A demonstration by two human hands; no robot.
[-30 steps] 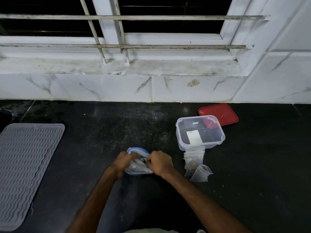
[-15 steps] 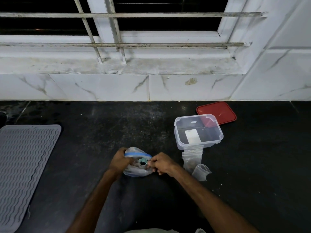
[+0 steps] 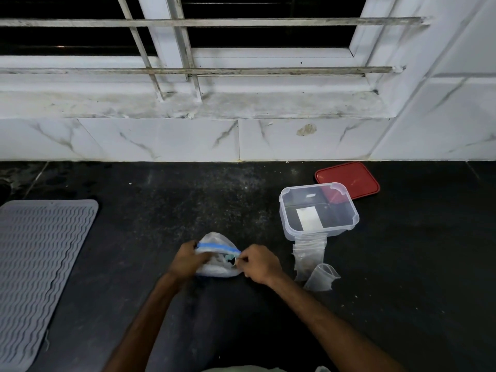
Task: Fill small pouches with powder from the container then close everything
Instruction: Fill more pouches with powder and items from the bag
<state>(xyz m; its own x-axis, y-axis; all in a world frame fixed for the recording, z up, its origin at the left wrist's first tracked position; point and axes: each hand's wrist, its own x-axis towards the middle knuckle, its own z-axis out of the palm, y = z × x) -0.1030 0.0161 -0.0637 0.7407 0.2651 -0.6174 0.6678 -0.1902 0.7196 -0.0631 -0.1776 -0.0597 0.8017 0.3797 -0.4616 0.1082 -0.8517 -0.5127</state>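
A clear zip bag with a blue seal strip (image 3: pixel 218 246) lies on the black counter near its front middle. My left hand (image 3: pixel 185 260) pinches the bag's left end and my right hand (image 3: pixel 257 263) pinches its right end. Something dark and greenish shows inside the bag, partly hidden by my fingers. To the right stands a clear plastic container (image 3: pixel 318 210), open, with a white label inside. A stack of small clear pouches (image 3: pixel 308 253) leans at its front, and one loose pouch (image 3: pixel 322 277) lies beside them. The red lid (image 3: pixel 349 178) rests behind the container.
A grey ribbed silicone mat (image 3: pixel 40 264) covers the counter's left side. A white marble-tiled wall and a windowsill with metal bars (image 3: pixel 188 71) bound the back. Bare black counter (image 3: pixel 161 200) stretches between mat and container.
My hands have spread apart along the bag's top, so the blue seal strip now shows stretched between them. The view has shifted slightly.
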